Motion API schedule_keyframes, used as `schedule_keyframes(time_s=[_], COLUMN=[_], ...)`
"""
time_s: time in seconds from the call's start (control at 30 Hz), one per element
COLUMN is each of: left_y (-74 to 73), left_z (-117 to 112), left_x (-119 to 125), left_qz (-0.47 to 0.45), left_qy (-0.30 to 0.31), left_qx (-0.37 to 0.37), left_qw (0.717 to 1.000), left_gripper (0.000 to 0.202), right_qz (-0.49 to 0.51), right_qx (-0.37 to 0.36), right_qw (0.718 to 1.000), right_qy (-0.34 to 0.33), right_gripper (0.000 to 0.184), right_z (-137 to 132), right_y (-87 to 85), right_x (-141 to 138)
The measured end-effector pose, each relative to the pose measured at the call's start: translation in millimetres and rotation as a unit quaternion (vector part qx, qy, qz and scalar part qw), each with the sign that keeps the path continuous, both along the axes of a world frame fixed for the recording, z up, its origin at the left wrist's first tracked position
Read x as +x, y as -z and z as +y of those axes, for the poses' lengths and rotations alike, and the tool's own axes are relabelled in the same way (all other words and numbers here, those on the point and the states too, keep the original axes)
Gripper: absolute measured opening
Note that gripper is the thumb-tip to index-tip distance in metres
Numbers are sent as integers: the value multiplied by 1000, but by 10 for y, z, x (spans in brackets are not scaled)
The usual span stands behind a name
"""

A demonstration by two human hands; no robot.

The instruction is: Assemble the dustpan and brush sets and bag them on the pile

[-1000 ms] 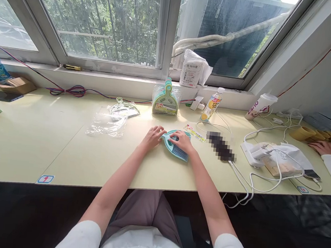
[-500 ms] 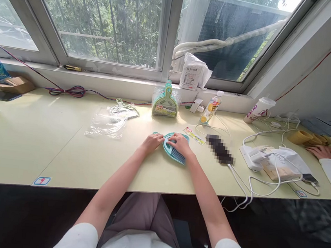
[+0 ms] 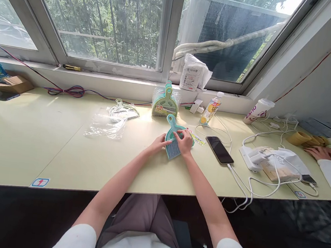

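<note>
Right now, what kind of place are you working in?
Probably a small packing or assembly workbench by a window: a long table, bagged dustpan sets, empty plastic bags, and both hands on a teal brush and dustpan.

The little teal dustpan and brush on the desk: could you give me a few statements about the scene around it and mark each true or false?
1. Both hands, left hand and right hand, are on the teal dustpan and brush set. True.
2. The set's handle points toward the person. False: the handle points away, toward the window, and the bristles face the person.
3. A phone lies on the desk to the right of the set, with a white cable plugged in. True.
4. The clear plastic bag lies to the right of the hands. False: it lies to their left.
5. More packaged dustpan sets stand upright near the window. True.
</note>
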State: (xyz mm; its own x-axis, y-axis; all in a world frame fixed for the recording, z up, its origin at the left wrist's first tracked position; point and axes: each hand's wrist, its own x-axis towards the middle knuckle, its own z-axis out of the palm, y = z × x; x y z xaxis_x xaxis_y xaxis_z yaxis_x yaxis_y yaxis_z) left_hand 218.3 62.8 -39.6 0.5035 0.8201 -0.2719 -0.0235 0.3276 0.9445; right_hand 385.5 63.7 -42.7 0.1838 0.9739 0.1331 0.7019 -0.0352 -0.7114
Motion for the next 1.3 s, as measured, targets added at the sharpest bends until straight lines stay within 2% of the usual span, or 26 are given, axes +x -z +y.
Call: schedule_keyframes(time_s=[0.07,0.17,0.27,0.37,0.5,0.6,0.7,0.77,0.87,1.1,1.2,1.3], left_y=[37,94,147,189,259,321,348,335,296,302,285,240], left_z=[19,104,212,290,341,360,366,361,346,327,333,329], left_x=[-11,-111,-247,-361,-460,-492,-483,-462,-428,-423,-430,-422], left_qz=[7,38,49,56,64,57,47,42,40,46,46,44], left_qy=[-41,-126,-209,-267,-312,-327,-328,-325,-311,-296,-294,-288], left_qx=[-54,-98,-121,-136,-131,-118,-114,-115,-120,-129,-129,-142], left_qw=[998,986,969,952,939,936,936,938,942,945,946,946], left_gripper=[46,38,36,33,32,32,32,32,33,38,38,39], right_qz=[20,8,-50,-76,-73,-93,-124,-109,-47,31,111,225], right_qx=[11,24,-60,-171,-171,-149,-177,-195,-169,-137,-99,-27], right_qw=[1000,996,989,981,980,982,976,973,982,990,989,973], right_qy=[12,87,123,50,-69,-67,-42,-55,-64,-27,0,31], right_gripper=[35,37,43,40,25,27,46,44,35,39,35,39], right_z=[35,102,137,127,98,86,84,90,102,106,121,122], right_y=[31,148,316,426,420,403,435,465,492,474,409,265], right_x=[74,267,442,474,364,308,314,335,357,350,312,225])
